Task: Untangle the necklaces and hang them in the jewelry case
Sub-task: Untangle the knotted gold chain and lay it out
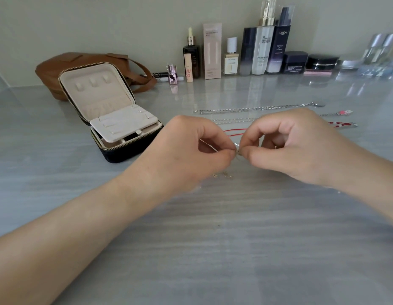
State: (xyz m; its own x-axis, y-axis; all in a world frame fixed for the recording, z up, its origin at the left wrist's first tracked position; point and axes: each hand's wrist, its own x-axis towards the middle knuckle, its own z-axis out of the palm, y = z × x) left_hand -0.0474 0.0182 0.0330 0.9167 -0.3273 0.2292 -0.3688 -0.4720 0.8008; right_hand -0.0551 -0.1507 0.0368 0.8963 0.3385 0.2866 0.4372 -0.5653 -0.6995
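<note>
**A:** Our left hand (191, 146) and right hand (290, 148) each pinch the fine gold-coloured chain (237, 152) between thumb and forefinger. The fingertips nearly meet just above the tabletop (213, 238). The chain's loose end lies in a small heap below them.

**B:** We'd judge the knot to be the danger. If we pull the ends apart instead of teasing them, it could tighten, or a link that thin could snap.

**A:** And the red cord (234, 131) runs just behind our fingers, so we might snag it into the knot. The same goes for the silver chains (257, 108) laid out straight beyond it.

**B:** A dropped chain would be hard for us to spot, too. The surface is grey, streaked and glossy, and full of reflections.

**A:** The jewelry case (112, 111) stands open to our left, well apart from our hands. The hooks in its lid are bare, so we reckon nothing is hung yet.

**B:** Behind it we see a brown leather bag (59, 67). Along the pale wall (103, 23) stands a row of cosmetic bottles (264, 47).
</note>
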